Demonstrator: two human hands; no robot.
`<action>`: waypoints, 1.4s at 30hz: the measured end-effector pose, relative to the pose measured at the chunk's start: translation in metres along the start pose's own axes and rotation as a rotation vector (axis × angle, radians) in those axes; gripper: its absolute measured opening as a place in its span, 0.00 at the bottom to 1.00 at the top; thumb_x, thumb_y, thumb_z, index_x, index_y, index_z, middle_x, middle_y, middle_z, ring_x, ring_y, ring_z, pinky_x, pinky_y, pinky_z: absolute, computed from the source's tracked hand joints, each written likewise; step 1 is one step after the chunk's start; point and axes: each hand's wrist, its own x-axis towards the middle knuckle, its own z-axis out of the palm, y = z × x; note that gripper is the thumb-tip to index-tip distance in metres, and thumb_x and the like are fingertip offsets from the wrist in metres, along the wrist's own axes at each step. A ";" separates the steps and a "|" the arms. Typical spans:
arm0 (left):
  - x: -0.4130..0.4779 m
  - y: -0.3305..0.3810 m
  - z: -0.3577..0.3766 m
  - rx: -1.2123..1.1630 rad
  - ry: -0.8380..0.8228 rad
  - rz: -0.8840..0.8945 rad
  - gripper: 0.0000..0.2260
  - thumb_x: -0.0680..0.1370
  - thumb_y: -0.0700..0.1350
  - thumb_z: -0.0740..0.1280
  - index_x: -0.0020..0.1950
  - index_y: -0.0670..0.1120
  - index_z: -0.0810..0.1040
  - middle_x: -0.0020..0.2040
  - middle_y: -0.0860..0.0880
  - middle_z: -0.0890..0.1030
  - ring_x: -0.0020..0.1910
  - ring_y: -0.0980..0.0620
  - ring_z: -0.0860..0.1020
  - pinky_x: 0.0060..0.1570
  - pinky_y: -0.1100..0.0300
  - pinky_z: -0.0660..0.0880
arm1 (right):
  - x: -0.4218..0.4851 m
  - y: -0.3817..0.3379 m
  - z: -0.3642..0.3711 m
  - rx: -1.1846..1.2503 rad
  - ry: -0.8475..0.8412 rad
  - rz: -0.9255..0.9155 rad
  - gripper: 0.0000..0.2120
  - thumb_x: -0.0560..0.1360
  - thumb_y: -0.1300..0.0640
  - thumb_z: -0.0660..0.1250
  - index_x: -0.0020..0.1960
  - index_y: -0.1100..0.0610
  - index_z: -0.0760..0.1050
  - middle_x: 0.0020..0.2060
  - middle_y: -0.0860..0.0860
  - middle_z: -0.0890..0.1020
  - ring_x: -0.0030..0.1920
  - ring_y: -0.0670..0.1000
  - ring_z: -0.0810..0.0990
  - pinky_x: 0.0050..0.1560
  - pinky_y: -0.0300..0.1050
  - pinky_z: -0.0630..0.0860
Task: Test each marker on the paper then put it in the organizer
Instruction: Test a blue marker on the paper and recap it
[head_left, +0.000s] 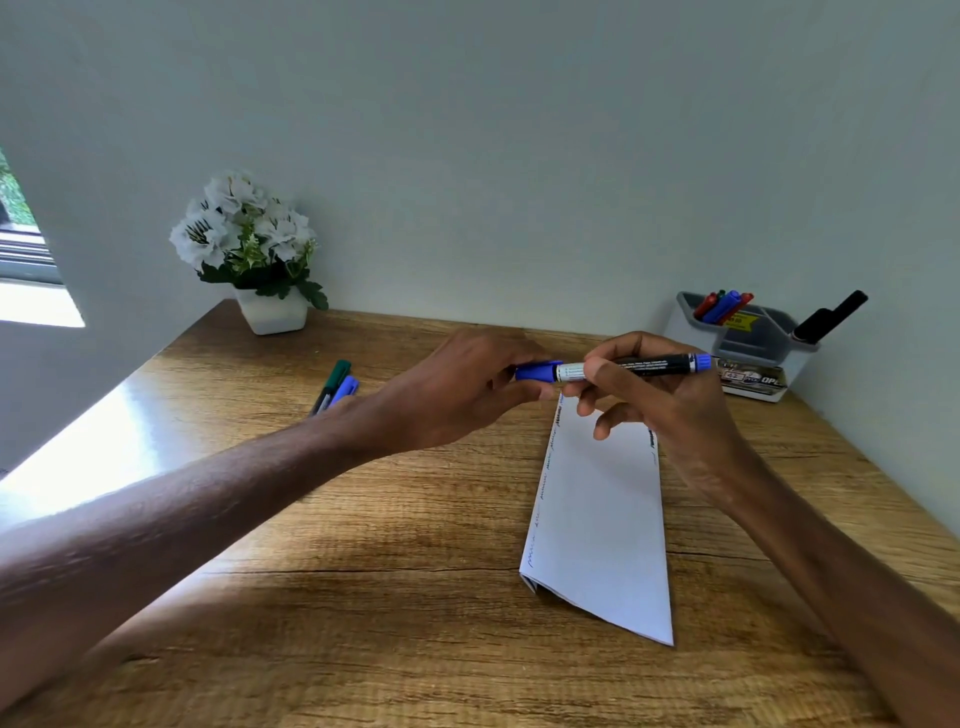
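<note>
Blue marker (631, 365) is up off the table (363, 597), lying sideways between both hands, right over the far end of the paper (602, 519). Right hand (665, 410) has its thumb and fingers curled round the black barrel, and the blue tail end pokes out past it on the right. Left hand (457, 395) pinches the blue cap (537, 372) at the other end, fingers closed on it. The cap looks seated against the barrel, tho I honestly can't tell if it's pushed fully on.

The paper is a folded white sheet lying under the right hand and running back toward the person. It has little scribbles down its left edge and a couple by the right edge, next to the right wrist.

Organizer (748, 343) is just beyond the right hand and a bit to its right, against the wall. It's a grey multi-slot thing with red, blue and green markers (722, 306) standing in a back compartment and a black marker (831, 317) leaning out of the right one.

Two loose markers (335, 387), one green and one blue, lie on the table just past the left wrist. A white flower pot (272, 312) sits well beyond the left hand, in the corner.
</note>
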 end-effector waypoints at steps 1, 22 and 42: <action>0.001 0.001 -0.001 -0.001 0.002 0.006 0.14 0.82 0.52 0.66 0.62 0.46 0.82 0.46 0.53 0.82 0.40 0.57 0.77 0.39 0.71 0.71 | 0.000 0.000 0.000 -0.010 -0.007 -0.006 0.11 0.73 0.59 0.71 0.53 0.63 0.81 0.43 0.62 0.87 0.38 0.59 0.86 0.33 0.47 0.83; 0.003 0.003 -0.017 -0.544 -0.220 -0.133 0.12 0.79 0.49 0.72 0.53 0.40 0.87 0.37 0.37 0.81 0.30 0.47 0.72 0.29 0.58 0.67 | -0.001 -0.008 -0.004 -0.078 -0.140 -0.151 0.11 0.72 0.64 0.74 0.54 0.66 0.82 0.42 0.61 0.87 0.38 0.60 0.87 0.39 0.49 0.85; 0.009 0.011 -0.018 -0.649 0.204 -0.288 0.08 0.76 0.46 0.75 0.52 0.45 0.88 0.39 0.47 0.87 0.29 0.53 0.76 0.32 0.62 0.76 | 0.008 -0.003 -0.034 -0.579 -0.017 -0.169 0.13 0.71 0.55 0.80 0.56 0.50 0.87 0.48 0.42 0.88 0.50 0.46 0.85 0.53 0.50 0.83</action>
